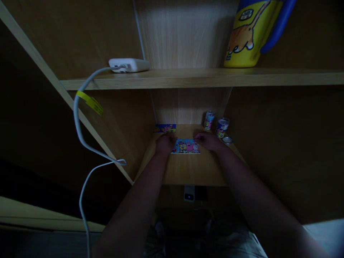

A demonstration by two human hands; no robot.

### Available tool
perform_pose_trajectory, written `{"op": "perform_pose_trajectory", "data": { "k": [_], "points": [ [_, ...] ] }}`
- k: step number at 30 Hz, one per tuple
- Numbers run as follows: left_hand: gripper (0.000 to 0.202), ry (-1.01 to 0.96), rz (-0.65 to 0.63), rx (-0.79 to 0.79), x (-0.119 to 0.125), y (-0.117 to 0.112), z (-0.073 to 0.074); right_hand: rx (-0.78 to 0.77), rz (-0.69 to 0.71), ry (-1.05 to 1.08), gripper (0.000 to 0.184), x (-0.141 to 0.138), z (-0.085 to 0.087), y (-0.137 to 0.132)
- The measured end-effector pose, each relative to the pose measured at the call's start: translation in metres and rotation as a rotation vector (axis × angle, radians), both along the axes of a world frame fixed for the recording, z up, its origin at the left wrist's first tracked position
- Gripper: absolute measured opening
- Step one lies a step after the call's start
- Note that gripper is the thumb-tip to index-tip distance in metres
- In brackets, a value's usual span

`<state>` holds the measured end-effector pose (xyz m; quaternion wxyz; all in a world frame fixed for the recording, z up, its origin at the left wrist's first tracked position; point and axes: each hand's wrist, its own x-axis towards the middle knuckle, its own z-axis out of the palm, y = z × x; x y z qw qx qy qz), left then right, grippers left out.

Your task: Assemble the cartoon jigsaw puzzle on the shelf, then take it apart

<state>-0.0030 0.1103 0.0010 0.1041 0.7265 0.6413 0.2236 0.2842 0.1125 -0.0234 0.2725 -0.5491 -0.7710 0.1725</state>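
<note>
A rectangular cartoon picture card (185,146) in blue, yellow and pink lies flat on the lower wooden shelf board. My left hand (166,142) is closed at its upper left corner, fingers curled in. At the upper right corner, my right hand (206,139) has thumb and fingers drawn together on the edge. Dim light hides the exact fingertip contact. Behind my left hand lies a second cartoon strip (165,128), mostly blue. Right of my right hand stand a small cartoon-printed can (209,120) and an open-looking cartoon tin (222,128), with a round metal lid (227,140) beside them.
Above my hands runs an upper shelf (172,79) bearing a white charger-like box (129,65) and a yellow mug (243,39) with a blue handle. A white cable (77,122) hangs down on the left. Below the board sits a small device (189,196) with a lit dot.
</note>
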Motion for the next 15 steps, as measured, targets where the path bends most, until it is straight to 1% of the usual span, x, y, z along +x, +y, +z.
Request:
{"op": "perform_pose_trajectory", "data": {
  "k": [5, 10, 15],
  "points": [
    [0.018, -0.135, -0.028, -0.005, -0.0023, -0.0001, -0.0013, 0.013, 0.005, -0.028, 0.012, -0.0004, 0.0039, -0.0040],
    [0.013, -0.185, -0.042, 0.002, -0.0035, 0.0019, -0.0049, -0.037, 0.004, -0.012, 0.009, -0.0007, 0.0054, -0.0054],
    [0.011, -0.244, -0.048, 0.009, -0.0042, 0.0038, -0.0080, -0.045, -0.001, -0.013, 0.009, -0.0005, 0.0049, -0.0034]
  ]
}}
